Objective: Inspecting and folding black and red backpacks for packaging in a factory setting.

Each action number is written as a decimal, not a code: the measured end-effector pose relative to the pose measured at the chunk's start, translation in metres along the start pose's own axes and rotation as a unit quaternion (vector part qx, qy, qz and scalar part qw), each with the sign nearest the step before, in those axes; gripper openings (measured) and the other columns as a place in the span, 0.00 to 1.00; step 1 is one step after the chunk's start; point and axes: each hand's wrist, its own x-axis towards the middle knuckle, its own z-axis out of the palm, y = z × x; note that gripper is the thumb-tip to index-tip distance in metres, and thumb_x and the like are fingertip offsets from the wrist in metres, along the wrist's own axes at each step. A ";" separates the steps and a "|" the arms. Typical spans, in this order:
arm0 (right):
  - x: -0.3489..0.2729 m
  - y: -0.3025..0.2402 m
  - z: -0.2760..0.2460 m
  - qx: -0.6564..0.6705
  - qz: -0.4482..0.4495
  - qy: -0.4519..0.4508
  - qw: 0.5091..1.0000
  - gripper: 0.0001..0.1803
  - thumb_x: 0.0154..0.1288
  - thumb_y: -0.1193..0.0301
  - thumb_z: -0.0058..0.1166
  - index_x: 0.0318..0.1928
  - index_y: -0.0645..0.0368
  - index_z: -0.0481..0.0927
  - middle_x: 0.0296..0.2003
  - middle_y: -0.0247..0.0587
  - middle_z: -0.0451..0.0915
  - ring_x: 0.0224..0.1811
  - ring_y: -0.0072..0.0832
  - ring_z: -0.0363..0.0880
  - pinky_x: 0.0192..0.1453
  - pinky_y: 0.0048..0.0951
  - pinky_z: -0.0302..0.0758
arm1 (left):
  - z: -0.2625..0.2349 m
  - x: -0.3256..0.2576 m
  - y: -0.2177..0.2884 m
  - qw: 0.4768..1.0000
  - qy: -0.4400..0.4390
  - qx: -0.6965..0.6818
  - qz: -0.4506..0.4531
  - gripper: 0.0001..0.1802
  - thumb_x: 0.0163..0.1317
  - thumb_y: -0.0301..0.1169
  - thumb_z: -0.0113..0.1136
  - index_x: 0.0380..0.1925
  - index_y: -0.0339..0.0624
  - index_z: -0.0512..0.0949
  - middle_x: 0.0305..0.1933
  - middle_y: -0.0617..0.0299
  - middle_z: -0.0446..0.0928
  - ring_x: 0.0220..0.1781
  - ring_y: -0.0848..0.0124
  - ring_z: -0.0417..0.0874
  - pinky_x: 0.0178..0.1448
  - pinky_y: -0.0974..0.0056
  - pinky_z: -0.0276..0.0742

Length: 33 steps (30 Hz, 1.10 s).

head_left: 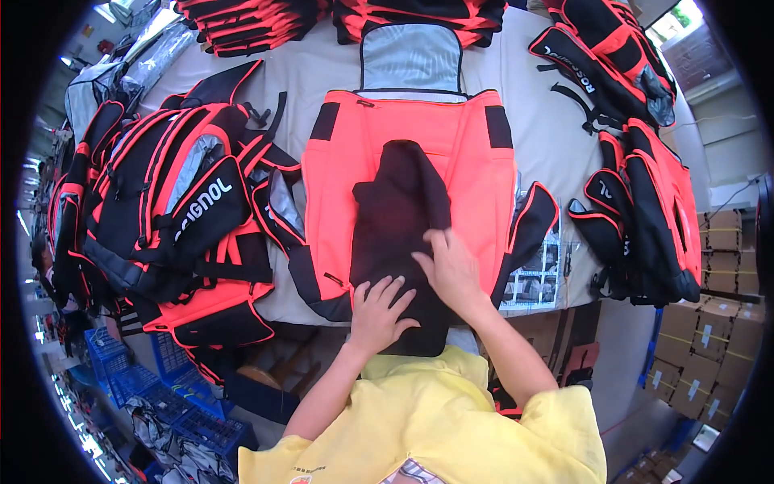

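A long black fabric piece (395,242) lies over the middle of a coral-and-black backpack (334,194), spread flat on the table in front of me. Its folded upper end points away, and its near end hangs over the table edge toward my yellow shirt. My left hand (379,315) rests on the lower part of the black piece, fingers spread. At the right edge of that same piece, my right hand (453,270) has its fingers curled on the cloth, thumb on top; part of the grip is hidden. A grey mesh-lined flap (411,58) extends from the backpack's far end.
Finished-looking backpacks (161,185) are heaped at the left, with others (661,210) along the right. Stacks of coral-and-black pieces (250,24) line the far side of the table (322,77). Blue crates (173,395) stand below left, cardboard boxes (685,347) at right.
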 end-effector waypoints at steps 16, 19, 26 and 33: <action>-0.063 0.074 -0.061 0.039 0.389 0.138 0.910 0.14 0.82 0.65 0.56 0.42 0.64 0.84 0.24 0.41 0.79 0.25 0.23 0.75 0.32 0.33 0.74 | -0.036 0.042 -0.042 0.984 0.003 -0.176 -0.034 0.33 0.62 0.52 0.74 0.58 0.39 0.83 0.64 0.49 0.80 0.68 0.51 0.78 0.70 0.46 0.71; -0.160 0.071 -0.096 -0.154 0.446 -0.027 0.881 0.16 0.80 0.62 0.58 0.39 0.62 0.82 0.27 0.48 0.84 0.26 0.39 0.82 0.36 0.40 0.79 | -0.052 0.106 -0.075 0.978 0.141 -0.128 -0.082 0.28 0.64 0.39 0.75 0.59 0.34 0.81 0.64 0.47 0.79 0.67 0.46 0.79 0.71 0.47 0.75; -0.098 0.013 -0.092 -0.065 0.432 0.036 0.899 0.16 0.77 0.70 0.62 0.60 0.65 0.83 0.44 0.54 0.91 0.46 0.42 0.92 0.53 0.38 0.84 | -0.041 0.153 -0.106 0.987 0.054 -0.144 0.052 0.11 0.61 0.33 0.69 0.42 0.41 0.84 0.54 0.57 0.82 0.65 0.47 0.80 0.72 0.41 0.75; 0.111 -0.027 -0.008 -0.213 -0.001 0.006 0.977 0.33 0.65 0.69 0.74 0.67 0.64 0.78 0.58 0.55 0.84 0.59 0.48 0.84 0.64 0.49 0.79 | -0.038 0.059 -0.053 0.963 0.011 -0.183 0.199 0.10 0.55 0.33 0.66 0.37 0.45 0.85 0.52 0.60 0.83 0.65 0.53 0.81 0.74 0.39 0.74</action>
